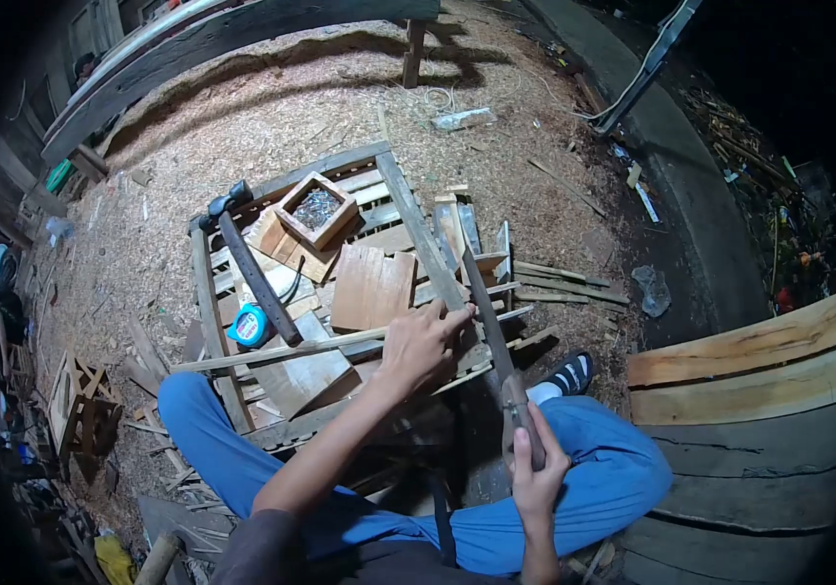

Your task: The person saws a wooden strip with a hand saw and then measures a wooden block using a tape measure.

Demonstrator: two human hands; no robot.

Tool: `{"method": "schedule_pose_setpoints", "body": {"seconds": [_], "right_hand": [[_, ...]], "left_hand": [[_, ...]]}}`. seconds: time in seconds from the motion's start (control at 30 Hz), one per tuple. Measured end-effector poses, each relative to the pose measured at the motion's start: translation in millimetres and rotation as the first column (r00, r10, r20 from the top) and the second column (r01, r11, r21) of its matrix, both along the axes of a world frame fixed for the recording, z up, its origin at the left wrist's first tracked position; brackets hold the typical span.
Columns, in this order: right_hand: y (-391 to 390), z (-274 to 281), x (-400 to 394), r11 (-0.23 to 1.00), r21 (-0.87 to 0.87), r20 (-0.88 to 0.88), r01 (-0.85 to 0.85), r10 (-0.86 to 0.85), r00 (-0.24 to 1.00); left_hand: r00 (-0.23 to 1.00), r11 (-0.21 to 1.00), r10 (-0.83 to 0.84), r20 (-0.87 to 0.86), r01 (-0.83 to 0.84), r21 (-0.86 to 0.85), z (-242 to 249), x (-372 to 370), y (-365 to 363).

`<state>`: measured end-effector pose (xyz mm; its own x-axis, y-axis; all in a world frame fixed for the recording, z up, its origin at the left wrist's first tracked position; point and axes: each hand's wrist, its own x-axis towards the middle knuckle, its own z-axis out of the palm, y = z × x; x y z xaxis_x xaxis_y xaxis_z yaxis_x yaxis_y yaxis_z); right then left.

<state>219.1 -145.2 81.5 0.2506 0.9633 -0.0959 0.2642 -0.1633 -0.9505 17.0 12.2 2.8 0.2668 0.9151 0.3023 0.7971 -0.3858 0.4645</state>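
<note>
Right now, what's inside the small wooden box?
Small metal pieces, apparently nails, lie heaped in the box. Whatever sits beneath the top ones is covered and can't be seen.

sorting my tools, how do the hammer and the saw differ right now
The saw is gripped in the right hand; the hammer lies untouched on the slatted frame. The saw has a long, tapering blade, the hammer a blunt, dark head. Both point their working ends away from the person.
</note>
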Motion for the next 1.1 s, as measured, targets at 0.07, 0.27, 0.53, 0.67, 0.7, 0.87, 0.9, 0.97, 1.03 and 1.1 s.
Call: {"method": "schedule_pose_setpoints", "body": {"seconds": [0.07,0.27,0.53,0.67,0.7,0.87,0.9,0.97,1.03,1.1], "right_hand": [[14,-1,-7,1.000,-0.008,-0.017,-0.005,0.005,1.000],[29,8,-1,0.987,-0.025,0.125,-0.159,0.161,0.979],[53,-18,-6,0.974,0.169,0.141,-0.153,0.129,0.982],[12,-14,8,0.980,0.118,0.195,-0.160,0.136,0.971],[0,-8,7,0.993,0.058,0.099,-0.099,0.093,0.991],[48,-18,-9,0.970,0.207,0.152,-0.126,0.095,0.984],[49,-14,-9,0.994,0.050,0.084,-0.096,0.092,0.992],[44,-9,-7,0.983,0.120,0.156,-0.138,0.118,0.981],[19,-5,2,0.992,0.053,0.108,-0.117,0.111,0.988],[6,0,4,0.996,0.034,0.039,-0.088,0.087,0.995]], "left_hand": [[1.000,0.999,-0.010,-0.019,0.010,-0.033,-2,1,-1],[1.000,1.000,0.003,-0.003,-0.003,-0.001,2,-1,1],[1.000,1.000,-0.010,-0.012,0.010,-0.009,6,2,-3],[1.000,0.999,0.017,-0.019,-0.018,-0.039,14,1,-3],[1.000,0.999,0.018,-0.014,-0.018,-0.038,12,1,-1],[0.999,1.000,-0.002,0.036,0.001,0.025,9,4,-3],[1.000,0.999,-0.001,0.032,0.000,0.032,9,4,-3],[0.999,0.999,0.038,-0.023,-0.037,0.029,8,3,-1],[0.999,0.999,0.040,-0.008,-0.040,0.008,17,4,-3],[0.999,0.999,0.038,-0.002,-0.038,-0.011,18,4,-2]]}}
